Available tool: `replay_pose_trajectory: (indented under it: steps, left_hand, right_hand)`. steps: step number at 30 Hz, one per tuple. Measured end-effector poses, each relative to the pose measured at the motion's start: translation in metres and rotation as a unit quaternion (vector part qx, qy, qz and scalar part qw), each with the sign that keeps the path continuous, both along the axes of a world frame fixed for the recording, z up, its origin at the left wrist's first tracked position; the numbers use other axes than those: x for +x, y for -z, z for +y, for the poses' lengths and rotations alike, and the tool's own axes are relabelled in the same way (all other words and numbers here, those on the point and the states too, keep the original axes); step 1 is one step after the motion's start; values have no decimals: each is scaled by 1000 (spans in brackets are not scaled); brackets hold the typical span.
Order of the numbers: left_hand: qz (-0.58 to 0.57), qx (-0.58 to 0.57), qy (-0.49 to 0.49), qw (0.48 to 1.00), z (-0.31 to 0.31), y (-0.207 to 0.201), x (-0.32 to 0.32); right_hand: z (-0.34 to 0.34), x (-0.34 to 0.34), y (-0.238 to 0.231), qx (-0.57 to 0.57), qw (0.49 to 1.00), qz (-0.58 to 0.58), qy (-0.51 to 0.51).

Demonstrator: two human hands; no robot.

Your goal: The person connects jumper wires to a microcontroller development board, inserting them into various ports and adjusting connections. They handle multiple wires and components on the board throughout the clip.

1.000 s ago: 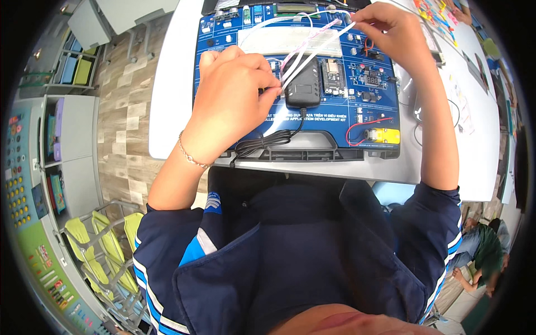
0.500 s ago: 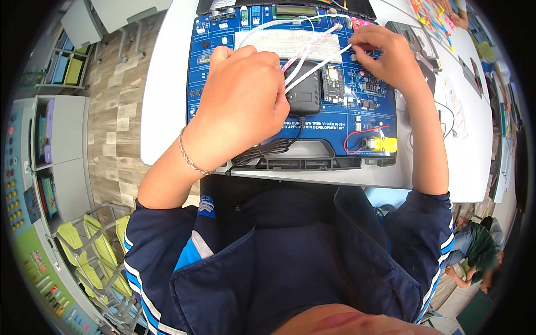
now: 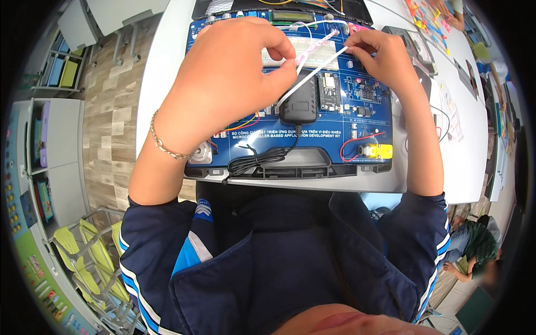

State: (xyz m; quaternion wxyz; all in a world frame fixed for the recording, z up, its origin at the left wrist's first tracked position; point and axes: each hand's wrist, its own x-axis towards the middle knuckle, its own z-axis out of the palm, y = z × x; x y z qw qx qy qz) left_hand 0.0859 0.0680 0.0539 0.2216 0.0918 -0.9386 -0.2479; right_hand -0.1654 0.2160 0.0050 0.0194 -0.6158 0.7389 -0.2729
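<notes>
My left hand (image 3: 234, 70) is above the left side of a blue electronics kit board (image 3: 268, 146), thumb and forefinger pinched at the lower end of a pink-patterned white cable (image 3: 319, 47). Between the thumb and fingertips of my right hand (image 3: 382, 53) is the upper end of a plain white cable (image 3: 312, 74). That cable slants down to the left, across a black power adapter (image 3: 300, 105) lying on the board. Behind the fingers show a white breadboard (image 3: 279, 56) and a microcontroller module (image 3: 330, 92). My left hand hides the board's upper left.
The board sits in an open black case (image 3: 296, 168) on a white table (image 3: 156, 100). A coiled black cord (image 3: 254, 162) lies at its front edge, a yellow motor (image 3: 375, 151) at its right corner. Another person's hand (image 3: 455, 21) is by colourful pieces at the far right.
My left hand has risen and loosened from a fist into a pinch, uncovering the adapter and the board's lower left. My right hand stays on the white cable's end.
</notes>
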Motion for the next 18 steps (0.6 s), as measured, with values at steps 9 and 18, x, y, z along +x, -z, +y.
replay_pose_trajectory:
  steps: [9, 18]
  left_hand:
    - [41, 78, -5, 996, -17, 14, 8]
    - [95, 65, 62, 991, -20, 20, 0]
  right_hand:
    - [1, 18, 0, -12, 999, 4, 51]
    - [2, 24, 8, -54, 995, 50, 68]
